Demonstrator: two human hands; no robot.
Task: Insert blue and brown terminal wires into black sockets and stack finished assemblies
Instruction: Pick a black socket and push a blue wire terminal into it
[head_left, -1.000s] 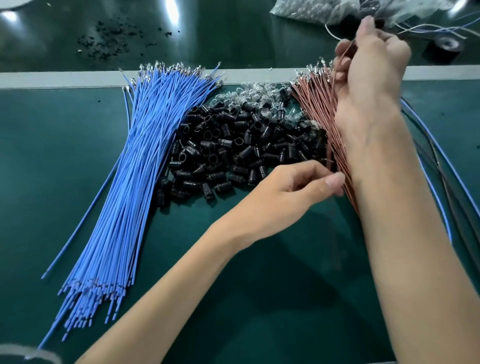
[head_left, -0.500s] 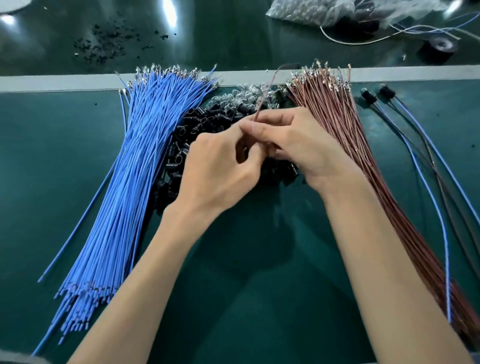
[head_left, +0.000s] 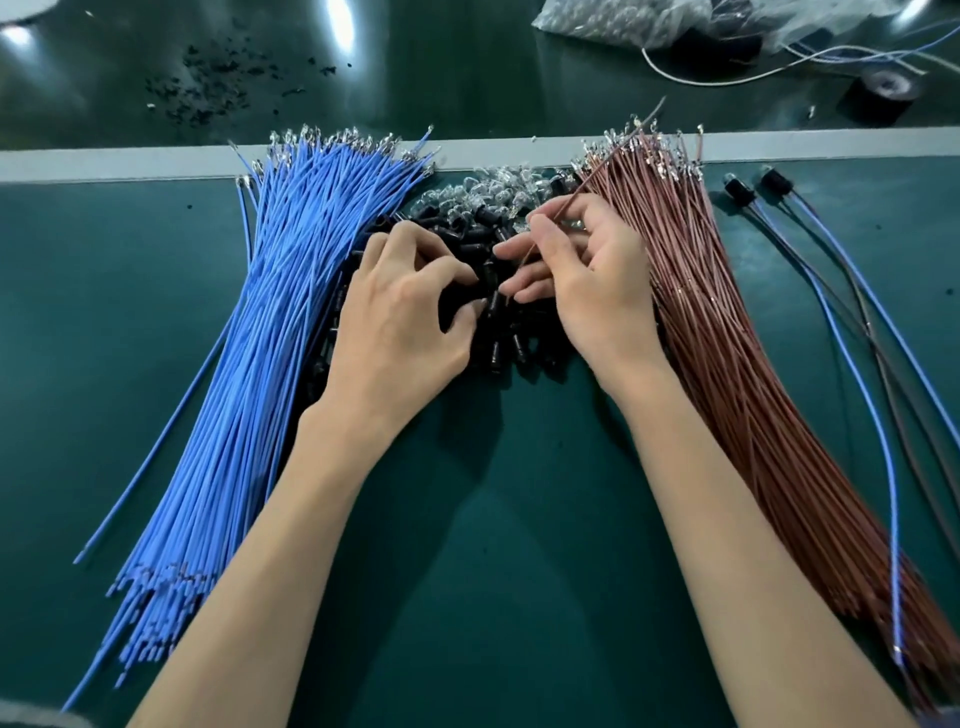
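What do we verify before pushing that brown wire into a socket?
1. One brown wire pinched by right hand: ok.
2. Its lower end beside a black socket: ok.
3. Left hand gripping that socket: cannot tell, fingers hide it.
4. End lined up with socket opening: cannot tell.
5. Blue wires beside left hand: ok.
6. Finished assemblies right of brown bundle: ok.

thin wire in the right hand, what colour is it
Brown thin wire, pinched by the right hand; head view.
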